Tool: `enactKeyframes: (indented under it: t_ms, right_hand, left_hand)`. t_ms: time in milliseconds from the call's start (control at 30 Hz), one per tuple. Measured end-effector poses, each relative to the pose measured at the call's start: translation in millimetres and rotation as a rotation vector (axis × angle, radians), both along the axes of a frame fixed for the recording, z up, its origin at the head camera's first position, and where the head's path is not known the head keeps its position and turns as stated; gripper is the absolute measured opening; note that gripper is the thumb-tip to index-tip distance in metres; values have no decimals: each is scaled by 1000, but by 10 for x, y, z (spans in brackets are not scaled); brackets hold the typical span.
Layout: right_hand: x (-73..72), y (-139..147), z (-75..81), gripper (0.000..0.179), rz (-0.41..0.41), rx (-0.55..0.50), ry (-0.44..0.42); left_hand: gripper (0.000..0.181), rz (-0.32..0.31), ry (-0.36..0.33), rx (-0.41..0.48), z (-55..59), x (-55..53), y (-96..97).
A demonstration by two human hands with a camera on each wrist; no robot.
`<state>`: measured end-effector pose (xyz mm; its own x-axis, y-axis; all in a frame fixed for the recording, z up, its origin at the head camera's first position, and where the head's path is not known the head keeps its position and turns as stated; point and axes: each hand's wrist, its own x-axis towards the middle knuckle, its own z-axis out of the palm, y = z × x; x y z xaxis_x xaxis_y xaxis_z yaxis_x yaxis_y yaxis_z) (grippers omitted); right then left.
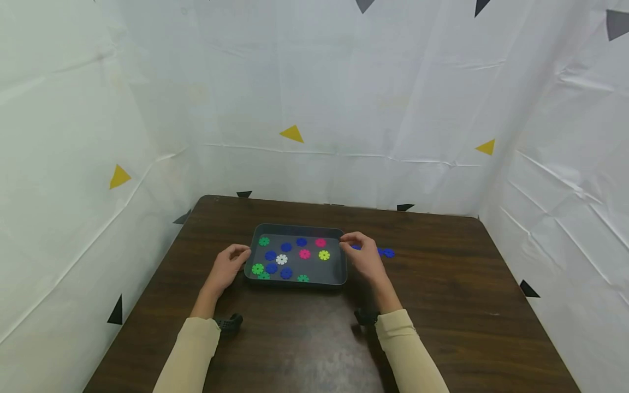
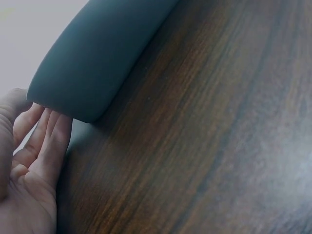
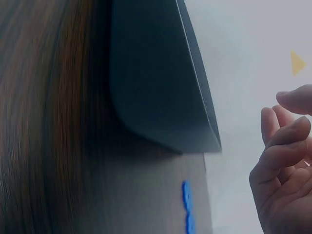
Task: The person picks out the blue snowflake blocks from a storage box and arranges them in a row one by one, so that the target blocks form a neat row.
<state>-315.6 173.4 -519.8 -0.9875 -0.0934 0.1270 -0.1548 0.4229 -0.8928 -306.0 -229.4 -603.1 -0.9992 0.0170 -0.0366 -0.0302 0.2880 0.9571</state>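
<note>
A dark grey tray (image 1: 295, 227) sits on the table with several notched plastic discs lying in it, blue, green, pink, one white disc (image 1: 282, 259) and one yellow disc (image 1: 324, 255). My left hand (image 1: 227, 267) holds the tray's left side, thumb at the rim and fingers against the outer wall in the left wrist view. By the tray's far right corner is my right hand (image 1: 362, 255), its fingers loosely bent, thumb and fingertips apart and nothing seen between them. Just beyond it, a row of blue discs (image 1: 389, 252) lies on the table, partly hidden by this hand.
The brown wooden table (image 1: 442, 295) extends past the tray on both sides. White sheeting (image 1: 334, 98) with yellow and black triangles hangs behind it and at both sides. Each wrist carries a dark strap device, such as the left one (image 1: 230, 323).
</note>
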Motion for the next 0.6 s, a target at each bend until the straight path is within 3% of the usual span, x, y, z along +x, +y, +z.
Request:
enactKeyframes:
  t_ms: [267,600]
  right_hand:
    - [-23,-290,-15,21,143,44,26]
    - [-59,-655,-154,25,321,135,36]
  left_hand:
    - [55,6,-4,4,20,1,24]
    - [50,18,-12,-11,-9,-26,41]
